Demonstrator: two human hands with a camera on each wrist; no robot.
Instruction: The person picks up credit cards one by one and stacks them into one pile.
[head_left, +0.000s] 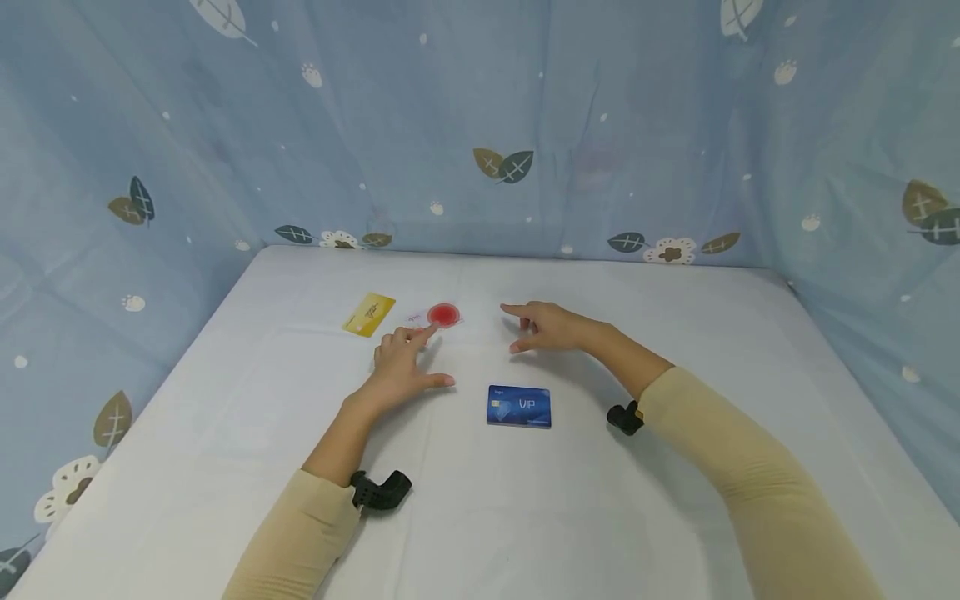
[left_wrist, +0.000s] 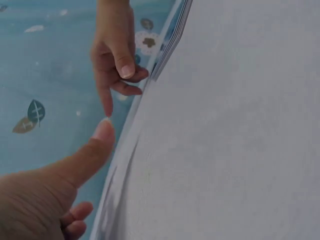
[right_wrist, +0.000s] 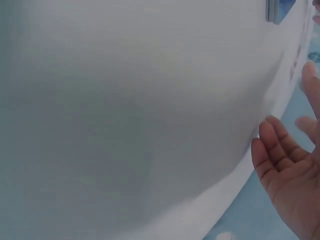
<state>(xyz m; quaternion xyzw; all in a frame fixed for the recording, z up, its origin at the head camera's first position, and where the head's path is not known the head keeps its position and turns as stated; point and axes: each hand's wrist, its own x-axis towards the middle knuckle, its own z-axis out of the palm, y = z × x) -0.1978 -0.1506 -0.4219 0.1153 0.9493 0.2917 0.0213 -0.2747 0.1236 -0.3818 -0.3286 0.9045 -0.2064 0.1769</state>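
Observation:
My left hand (head_left: 397, 372) reaches over the table with its index finger stretched out to the near edge of a red disc (head_left: 443, 314); whether it touches is hard to tell. Under the disc lies a pale card (head_left: 415, 318), partly hidden by the disc and the fingers. The left thumb sticks out sideways. Farther right, my right hand (head_left: 551, 325) points left with its index finger, the other fingers loosely bent and nothing held. Nearer to me lies a stack of blue cards (head_left: 519, 407) marked VIP; its layered edge (right_wrist: 271, 11) shows in the right wrist view.
A yellow card (head_left: 369, 315) lies left of the red disc. White cloth (head_left: 570, 517) covers the table. Behind it and at the sides hangs a blue curtain (head_left: 420, 108) with leaf prints. Dark wrist cameras sit at both cuffs.

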